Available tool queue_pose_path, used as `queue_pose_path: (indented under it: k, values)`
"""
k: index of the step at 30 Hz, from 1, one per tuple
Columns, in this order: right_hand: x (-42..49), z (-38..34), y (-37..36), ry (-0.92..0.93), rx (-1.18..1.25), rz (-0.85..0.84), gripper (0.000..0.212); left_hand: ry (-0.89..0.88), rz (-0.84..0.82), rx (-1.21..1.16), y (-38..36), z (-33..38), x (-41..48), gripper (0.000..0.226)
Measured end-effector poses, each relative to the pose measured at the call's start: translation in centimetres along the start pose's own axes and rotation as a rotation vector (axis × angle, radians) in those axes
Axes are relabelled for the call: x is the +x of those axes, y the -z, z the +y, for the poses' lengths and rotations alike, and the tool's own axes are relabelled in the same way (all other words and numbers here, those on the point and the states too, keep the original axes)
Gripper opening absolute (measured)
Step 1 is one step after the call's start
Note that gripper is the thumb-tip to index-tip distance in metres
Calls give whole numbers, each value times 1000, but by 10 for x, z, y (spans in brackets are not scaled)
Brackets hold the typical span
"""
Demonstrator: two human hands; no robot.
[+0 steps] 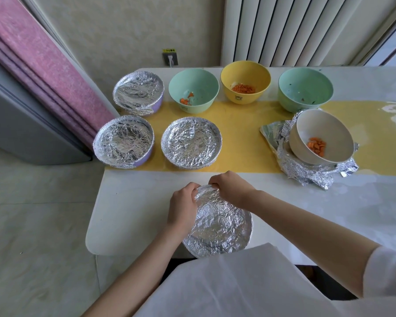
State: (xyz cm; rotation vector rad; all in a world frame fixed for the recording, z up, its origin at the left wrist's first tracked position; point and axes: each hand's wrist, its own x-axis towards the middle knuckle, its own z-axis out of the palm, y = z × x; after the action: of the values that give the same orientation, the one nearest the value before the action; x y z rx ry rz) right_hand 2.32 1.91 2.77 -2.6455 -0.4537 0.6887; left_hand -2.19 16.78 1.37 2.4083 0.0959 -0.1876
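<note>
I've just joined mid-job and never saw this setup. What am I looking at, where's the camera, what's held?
No machine here: a person's two bare hands. The one picture comes from a head-worn camera looking forward and down. The left hand and right hand pinch the foil at the far rim of the near bowl on the table. Beyond stand three more foil-covered bowls, two green bowls, a yellow bowl and a beige bowl tilted on crumpled foil; some hold orange pieces.
</note>
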Motion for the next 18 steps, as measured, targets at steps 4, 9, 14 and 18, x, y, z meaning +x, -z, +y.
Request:
queue_pose_path:
  k: [4, 9, 14, 18]
  values:
    - [1, 3, -1, 52, 33, -35, 19, -19, 40, 16, 0, -2, -3, 22]
    - [-3, 1, 0, 125, 83, 20, 22, -81, 51, -15, 0, 4, -6, 13]
    - [-3, 0, 0, 132, 2, 3, 20, -58, 69, -30, 0, 4, -10, 10]
    - [-5, -4, 2, 135, -84, -20, 26, -84, 62, -4, 1, 9, -10, 11]
